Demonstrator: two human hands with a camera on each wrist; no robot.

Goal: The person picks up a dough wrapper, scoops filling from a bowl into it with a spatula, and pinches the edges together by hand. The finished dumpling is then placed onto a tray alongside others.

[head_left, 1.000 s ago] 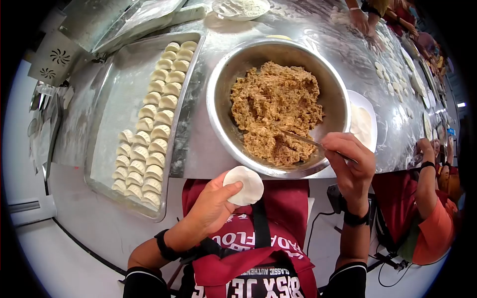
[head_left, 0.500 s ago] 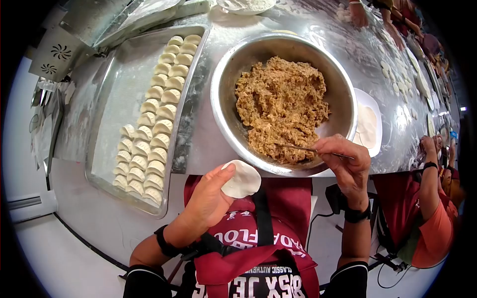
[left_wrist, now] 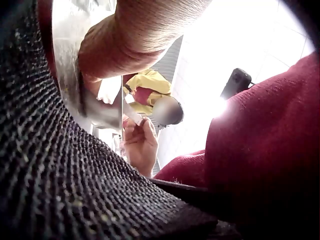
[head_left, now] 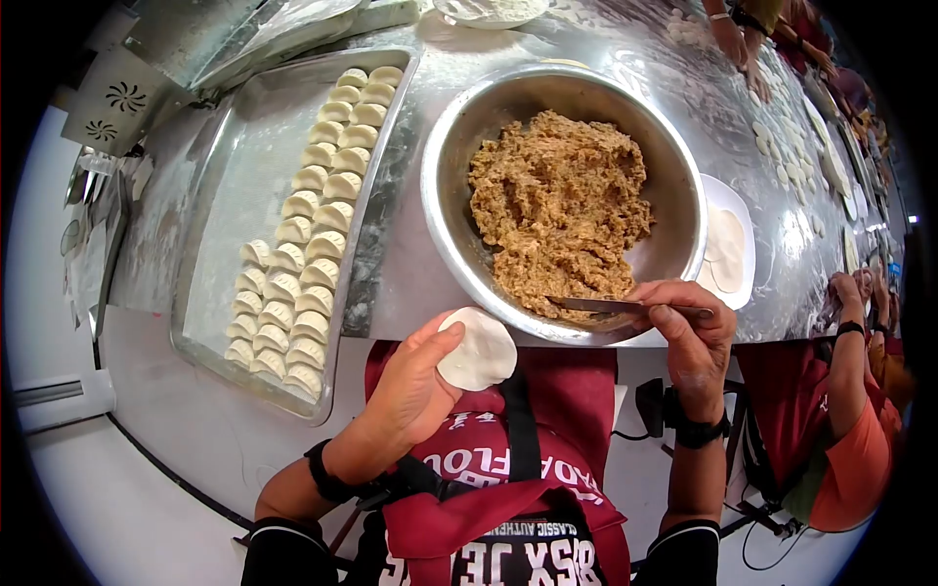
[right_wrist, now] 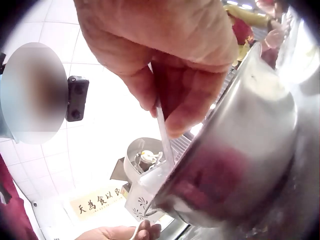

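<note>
A round white dumpling wrapper (head_left: pixel 481 350) lies across the fingers of my left hand (head_left: pixel 412 386), pinched under the thumb at its left edge. My right hand (head_left: pixel 692 332) grips a thin flat metal spatula (head_left: pixel 598 306) between thumb and fingers, over the near right rim of the steel bowl (head_left: pixel 674 186). The spatula's tip touches the near edge of the brown minced filling (head_left: pixel 559 195) heaped in that bowl. In the right wrist view, the spatula (right_wrist: pixel 164 135) slants down from the fingers beside the bowl's outer wall (right_wrist: pixel 225 165).
A metal tray (head_left: pixel 225 195) with rows of pleated dumplings (head_left: pixel 318 271) stands left of the bowl. On the right, a white dish (head_left: pixel 748 239) holds wrappers (head_left: pixel 723 256). Flour (head_left: pixel 493 8) sits at the back. Other people's hands (head_left: pixel 752 68) work along the table's far right.
The spatula's tip has drawn back from deeper in the filling to its near edge, and its blade has turned broader to view. My left thumb has shifted from the wrapper's face to its upper left edge.
</note>
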